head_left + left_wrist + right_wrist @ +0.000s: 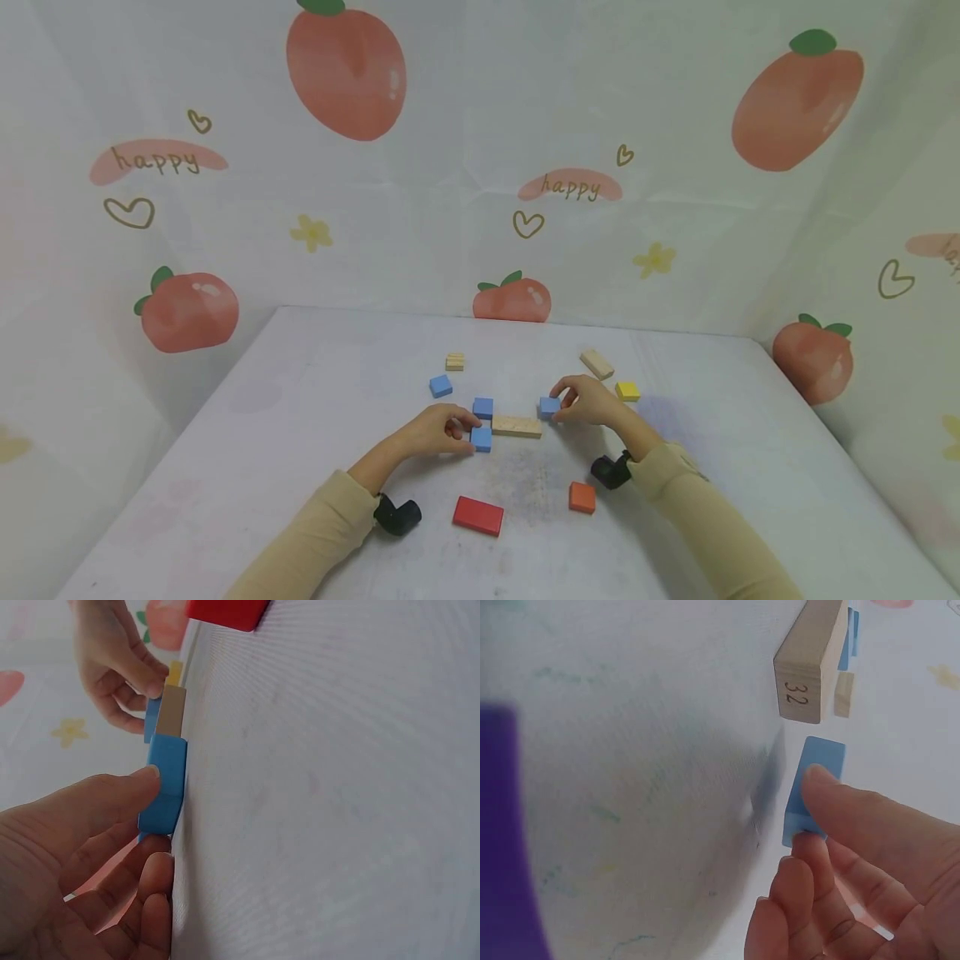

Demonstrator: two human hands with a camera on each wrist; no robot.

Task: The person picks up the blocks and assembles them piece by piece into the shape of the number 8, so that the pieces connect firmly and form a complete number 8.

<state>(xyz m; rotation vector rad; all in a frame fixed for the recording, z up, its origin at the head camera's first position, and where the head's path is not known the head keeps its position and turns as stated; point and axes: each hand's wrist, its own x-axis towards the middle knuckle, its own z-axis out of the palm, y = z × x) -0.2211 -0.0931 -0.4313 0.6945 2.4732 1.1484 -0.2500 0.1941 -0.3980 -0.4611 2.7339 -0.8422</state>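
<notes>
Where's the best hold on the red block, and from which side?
Probably best pinched midway along its two long edges, coming from above: the red block lies flat, narrower across than lengthwise, with no other block touching it.

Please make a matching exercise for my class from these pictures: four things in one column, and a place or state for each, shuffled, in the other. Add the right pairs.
Column 1
1. Red block
2. Yellow block
3. Right hand
4. Long wooden block

Column 2
A. Pinches a blue block
B. Has 32 marked on its end
C. Lowest block in the head view
D. Block farthest right in the head view

Pairs: 1-C, 2-D, 3-A, 4-B
</notes>
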